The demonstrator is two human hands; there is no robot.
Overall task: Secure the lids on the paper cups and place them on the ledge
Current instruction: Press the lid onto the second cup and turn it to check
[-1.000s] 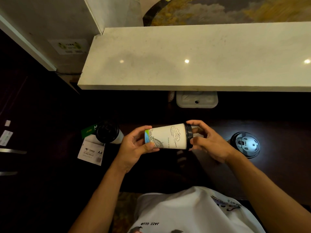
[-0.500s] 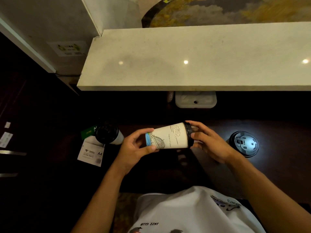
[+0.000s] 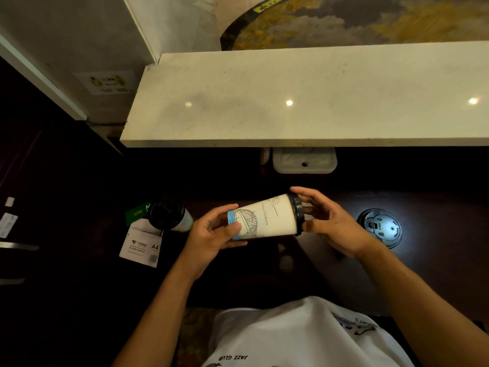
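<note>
Here, 2 hands (image 3: 211, 234) (image 3: 330, 226), 2 cups (image 3: 264, 218) (image 3: 169, 215), 1 loose lid (image 3: 381, 227)

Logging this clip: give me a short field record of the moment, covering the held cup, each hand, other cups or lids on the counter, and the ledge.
held cup: white paper cup with line drawing, lying sideways in the air, black lid on its right end
left hand: left hand grips the cup's base end
right hand: right hand has fingers curled round the lid end
second cup: black-lidded cup on the dark counter, at left, over a white A4 packet
loose lid: lid lying flat at right
ledge: pale stone ledge, no cups on it
</note>
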